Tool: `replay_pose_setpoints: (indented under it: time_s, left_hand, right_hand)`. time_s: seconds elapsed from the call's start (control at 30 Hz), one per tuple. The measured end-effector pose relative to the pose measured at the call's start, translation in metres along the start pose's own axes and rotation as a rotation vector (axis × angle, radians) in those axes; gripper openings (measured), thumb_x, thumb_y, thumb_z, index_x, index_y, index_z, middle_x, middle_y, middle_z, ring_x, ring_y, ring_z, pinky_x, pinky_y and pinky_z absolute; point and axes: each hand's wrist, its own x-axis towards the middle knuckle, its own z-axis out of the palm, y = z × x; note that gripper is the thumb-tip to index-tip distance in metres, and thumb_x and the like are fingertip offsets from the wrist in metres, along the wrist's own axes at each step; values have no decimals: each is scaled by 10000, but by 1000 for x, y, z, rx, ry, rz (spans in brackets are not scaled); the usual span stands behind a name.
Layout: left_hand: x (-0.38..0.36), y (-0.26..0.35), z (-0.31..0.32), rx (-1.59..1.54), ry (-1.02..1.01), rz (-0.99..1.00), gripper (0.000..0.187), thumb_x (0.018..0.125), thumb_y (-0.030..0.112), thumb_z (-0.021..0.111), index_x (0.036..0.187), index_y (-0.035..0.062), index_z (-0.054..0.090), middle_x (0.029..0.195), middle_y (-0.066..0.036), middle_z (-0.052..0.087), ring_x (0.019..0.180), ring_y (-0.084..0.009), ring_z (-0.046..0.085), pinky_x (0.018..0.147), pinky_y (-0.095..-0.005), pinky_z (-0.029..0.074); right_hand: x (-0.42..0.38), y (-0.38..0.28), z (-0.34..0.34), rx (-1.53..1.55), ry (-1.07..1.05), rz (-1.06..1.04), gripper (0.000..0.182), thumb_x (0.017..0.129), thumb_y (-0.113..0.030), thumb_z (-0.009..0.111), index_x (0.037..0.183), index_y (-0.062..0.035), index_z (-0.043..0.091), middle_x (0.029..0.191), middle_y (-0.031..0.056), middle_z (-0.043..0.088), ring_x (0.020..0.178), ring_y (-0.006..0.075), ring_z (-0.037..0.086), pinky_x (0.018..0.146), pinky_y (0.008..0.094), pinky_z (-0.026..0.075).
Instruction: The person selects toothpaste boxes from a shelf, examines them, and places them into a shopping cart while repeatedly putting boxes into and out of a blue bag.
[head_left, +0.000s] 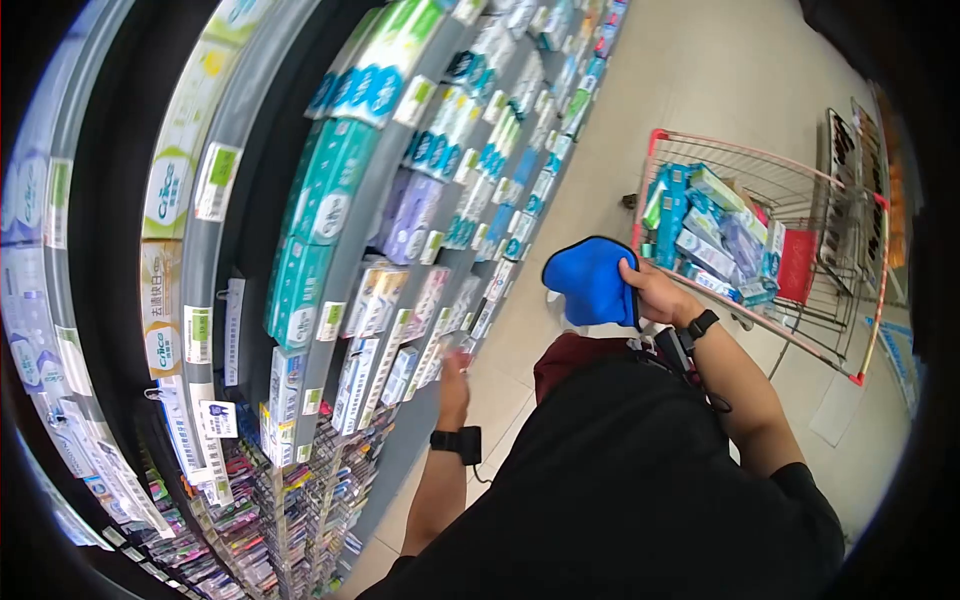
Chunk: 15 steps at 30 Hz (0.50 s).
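My right hand (662,294) grips a soft blue pouch-like item (592,280) with black edging. Its thumb lies on the near face, and the item hangs in front of my body, left of the shopping cart (652,150). My left hand (454,392) is beside the lower shelves, nearest to the small toothpaste boxes (400,376). It is blurred and seen edge-on, so its fingers cannot be made out clearly, and nothing shows in it. Both wrists wear black bands.
Tall shelves (265,110) line the left side, with stacked teal boxes (318,210), purple packs (412,215) and price tags. Several toothbrush packs (330,490) hang lower down. Boxed goods (705,235) fill one end of the red-rimmed cart. Pale floor tiles (590,195) run between cart and shelves.
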Motion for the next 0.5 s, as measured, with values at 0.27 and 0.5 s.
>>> replay_pose_setpoints:
  time_s: [0.27,0.5]
  left_hand:
    - [-92,108,255,486,-812,561,425,1020,240,493,1392,43,439,1154,-159,603,976,-252,626,866,-350,500]
    - [-105,187,348,884,-999,896,457,963,232,601,1359,45,469,1083,-160,613,902,-292,632,837,-394,512]
  right_hand:
    - [-247,-25,-145,851,-140,-603,990,861,-831,312,1452,-44,418,1479,165,455,1343,366,436,1153,533,291]
    - [-363,-44,-204,522,190,-1059,929,861,-782,348,1420,-45,437,1428,160,470,1303,358,448,1124,522,307]
